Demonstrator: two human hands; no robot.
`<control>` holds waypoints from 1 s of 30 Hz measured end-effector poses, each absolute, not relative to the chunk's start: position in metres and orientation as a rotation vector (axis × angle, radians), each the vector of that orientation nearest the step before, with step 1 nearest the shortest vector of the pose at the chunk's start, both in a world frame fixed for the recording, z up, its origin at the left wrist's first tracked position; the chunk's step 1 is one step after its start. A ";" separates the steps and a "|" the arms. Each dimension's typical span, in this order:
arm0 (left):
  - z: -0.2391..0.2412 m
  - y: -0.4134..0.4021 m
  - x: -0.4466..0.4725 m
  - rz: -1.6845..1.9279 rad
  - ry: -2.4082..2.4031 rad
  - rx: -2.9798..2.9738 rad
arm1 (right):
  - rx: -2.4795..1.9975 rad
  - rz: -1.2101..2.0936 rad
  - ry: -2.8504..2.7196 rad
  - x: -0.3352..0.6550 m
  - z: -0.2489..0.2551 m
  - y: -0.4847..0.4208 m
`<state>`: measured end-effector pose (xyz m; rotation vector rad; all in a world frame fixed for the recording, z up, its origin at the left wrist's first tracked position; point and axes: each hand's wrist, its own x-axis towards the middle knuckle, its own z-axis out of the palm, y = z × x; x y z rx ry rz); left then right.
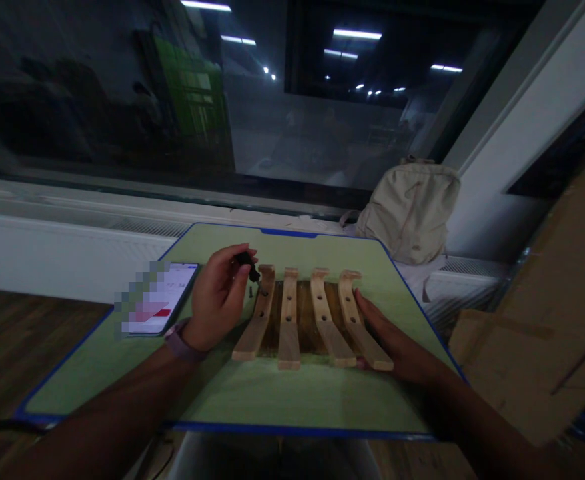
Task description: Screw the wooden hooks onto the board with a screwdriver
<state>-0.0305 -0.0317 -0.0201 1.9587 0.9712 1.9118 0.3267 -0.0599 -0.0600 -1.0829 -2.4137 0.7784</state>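
Observation:
My left hand (219, 293) is closed around the black handle of a small screwdriver (250, 265). The driver slants down to the right, its tip at the upper hole of the leftmost curved wooden piece (261, 308). Several such pieces, each with two dark holes, lie side by side across a brown board (305, 320), forming a wooden rack. My right hand (385, 333) grips the rack's right edge beside the rightmost curved piece (355, 320); some of its fingers are hidden beneath. A small dark screw (251, 292) is on the table between my left hand and the rack.
The green table (322, 407) has a blue rim. A phone (175, 293) with a lit, partly blurred screen lies at the left. Behind the table's right corner a beige backpack (412, 207) leans by the window. Cardboard (502, 367) stands at the right, and a white radiator (72, 257) runs behind.

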 end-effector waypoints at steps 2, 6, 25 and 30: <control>-0.019 -0.032 -0.030 1.898 0.953 1.956 | -1.079 0.776 -2.419 0.327 -0.061 -0.059; -0.018 -0.030 -0.035 1.955 1.009 2.082 | -1.076 0.807 -2.403 0.327 -0.061 -0.059; -0.021 -0.029 -0.035 1.942 1.101 2.007 | -1.146 0.789 -2.433 0.326 -0.058 -0.059; -0.021 -0.031 -0.028 1.947 0.939 1.956 | -1.110 0.823 -2.406 0.322 -0.054 -0.060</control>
